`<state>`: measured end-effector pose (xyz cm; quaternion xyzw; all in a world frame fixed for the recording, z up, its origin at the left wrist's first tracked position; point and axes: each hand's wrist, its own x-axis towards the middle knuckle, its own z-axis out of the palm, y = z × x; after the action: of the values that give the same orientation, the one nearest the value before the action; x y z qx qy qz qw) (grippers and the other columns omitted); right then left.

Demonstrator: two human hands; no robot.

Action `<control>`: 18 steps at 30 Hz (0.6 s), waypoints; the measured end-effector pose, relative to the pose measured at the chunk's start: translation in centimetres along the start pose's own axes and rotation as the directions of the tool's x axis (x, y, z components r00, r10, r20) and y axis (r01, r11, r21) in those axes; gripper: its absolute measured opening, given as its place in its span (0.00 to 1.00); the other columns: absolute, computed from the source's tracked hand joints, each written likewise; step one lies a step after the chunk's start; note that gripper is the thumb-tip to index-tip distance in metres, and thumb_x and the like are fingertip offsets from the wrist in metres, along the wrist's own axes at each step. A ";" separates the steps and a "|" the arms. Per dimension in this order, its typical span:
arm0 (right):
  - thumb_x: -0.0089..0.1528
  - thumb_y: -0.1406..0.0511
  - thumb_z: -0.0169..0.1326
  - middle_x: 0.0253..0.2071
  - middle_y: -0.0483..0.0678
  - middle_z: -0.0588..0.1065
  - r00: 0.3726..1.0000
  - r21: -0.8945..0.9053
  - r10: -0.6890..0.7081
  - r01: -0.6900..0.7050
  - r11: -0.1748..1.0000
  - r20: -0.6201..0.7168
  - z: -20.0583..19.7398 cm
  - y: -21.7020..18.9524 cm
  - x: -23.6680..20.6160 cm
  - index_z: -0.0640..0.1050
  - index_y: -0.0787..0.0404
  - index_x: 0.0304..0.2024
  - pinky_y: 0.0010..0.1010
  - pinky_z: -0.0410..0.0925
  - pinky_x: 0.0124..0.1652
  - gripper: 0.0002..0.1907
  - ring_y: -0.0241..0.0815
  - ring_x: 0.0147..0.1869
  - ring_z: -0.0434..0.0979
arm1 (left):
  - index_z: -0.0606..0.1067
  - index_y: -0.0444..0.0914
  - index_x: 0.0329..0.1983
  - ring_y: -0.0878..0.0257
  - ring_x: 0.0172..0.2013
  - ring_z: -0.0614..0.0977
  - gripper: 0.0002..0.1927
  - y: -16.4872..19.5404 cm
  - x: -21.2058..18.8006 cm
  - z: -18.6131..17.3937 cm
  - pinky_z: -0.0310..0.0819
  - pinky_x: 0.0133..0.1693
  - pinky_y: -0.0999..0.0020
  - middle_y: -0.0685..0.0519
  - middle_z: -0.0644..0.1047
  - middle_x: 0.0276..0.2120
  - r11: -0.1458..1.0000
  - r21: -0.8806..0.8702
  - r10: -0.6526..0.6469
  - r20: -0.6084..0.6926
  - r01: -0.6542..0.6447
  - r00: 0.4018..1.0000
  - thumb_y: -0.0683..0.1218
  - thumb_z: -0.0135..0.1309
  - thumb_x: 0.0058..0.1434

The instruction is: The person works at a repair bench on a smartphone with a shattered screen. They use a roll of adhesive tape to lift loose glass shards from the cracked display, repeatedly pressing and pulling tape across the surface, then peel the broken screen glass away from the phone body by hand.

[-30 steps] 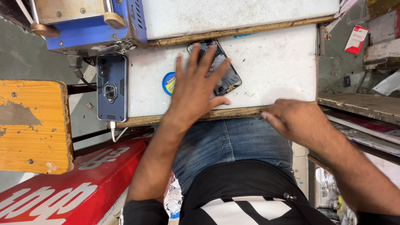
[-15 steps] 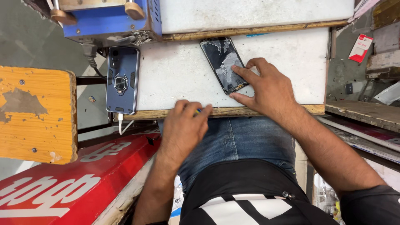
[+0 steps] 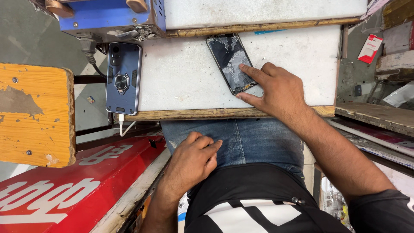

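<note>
A black phone with a cracked screen (image 3: pixel 228 58) lies face up on the white worktop (image 3: pixel 185 82). My right hand (image 3: pixel 276 90) rests at its lower right corner, index fingertip on the glass and thumb at the bottom edge. My left hand (image 3: pixel 192 159) lies on my left thigh, fingers loosely curled, holding nothing. A second phone in a dark blue rugged case (image 3: pixel 123 77) lies back up at the worktop's left end, with a white cable (image 3: pixel 123 125) plugged into it.
A blue machine (image 3: pixel 108 17) stands at the back left, with a grey slab (image 3: pixel 263 8) behind the worktop. An orange wooden stool (image 3: pixel 34 114) and a red board (image 3: pixel 73 181) are to my left. Shelves with clutter (image 3: pixel 379 116) lie to the right.
My left hand left the cracked phone and dropped to my lap. My right hand rose from the table edge onto the phone, which now lies further from me and straighter.
</note>
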<state>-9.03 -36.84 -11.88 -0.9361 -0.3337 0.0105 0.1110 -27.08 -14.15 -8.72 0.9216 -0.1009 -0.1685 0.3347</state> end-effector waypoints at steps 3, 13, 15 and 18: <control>0.56 0.40 0.64 0.33 0.44 0.74 1.000 -0.002 -0.002 0.002 1.000 -0.001 0.1 0.0 0.0 0.77 0.48 0.64 0.27 0.70 0.22 0.39 0.35 0.28 0.74 | 0.81 0.37 0.53 0.56 0.46 0.77 0.18 -0.3 -0.3 0.1 0.76 0.49 0.60 0.50 0.82 0.42 0.999 -0.035 -0.031 0.067 0.034 0.997 0.45 0.59 0.59; 0.56 0.38 0.61 0.30 0.43 0.77 0.998 0.018 0.048 -0.049 0.999 0.030 0.4 -0.2 0.0 0.75 0.47 0.66 0.28 0.71 0.22 0.40 0.35 0.26 0.76 | 0.81 0.36 0.53 0.55 0.49 0.78 0.19 -0.8 -1.7 -0.8 0.77 0.49 0.59 0.49 0.82 0.45 0.995 -0.075 -0.062 0.010 0.063 0.998 0.46 0.60 0.58; 0.58 0.38 0.59 0.31 0.44 0.79 0.990 -0.009 0.089 -0.089 0.996 0.106 0.5 -0.5 0.1 0.73 0.48 0.67 0.28 0.72 0.22 0.40 0.35 0.26 0.78 | 0.80 0.37 0.54 0.55 0.49 0.78 0.20 -1.2 -1.9 -1.1 0.77 0.49 0.58 0.49 0.82 0.45 0.994 -0.048 -0.101 -0.001 0.101 0.995 0.46 0.60 0.59; 0.59 0.39 0.58 0.33 0.44 0.81 0.977 0.005 0.134 -0.137 0.991 0.164 0.5 -0.8 0.0 0.72 0.48 0.67 0.29 0.73 0.24 0.39 0.36 0.27 0.80 | 0.80 0.38 0.55 0.55 0.48 0.78 0.21 -2.0 -2.0 -1.7 0.77 0.49 0.58 0.49 0.82 0.44 0.991 -0.008 -0.134 -0.062 0.133 0.989 0.47 0.60 0.58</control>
<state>-9.55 -36.13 -12.24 -0.9517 -0.2770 0.0976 0.0898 -28.15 -11.06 -8.28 0.9306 -0.0282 -0.1619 0.3272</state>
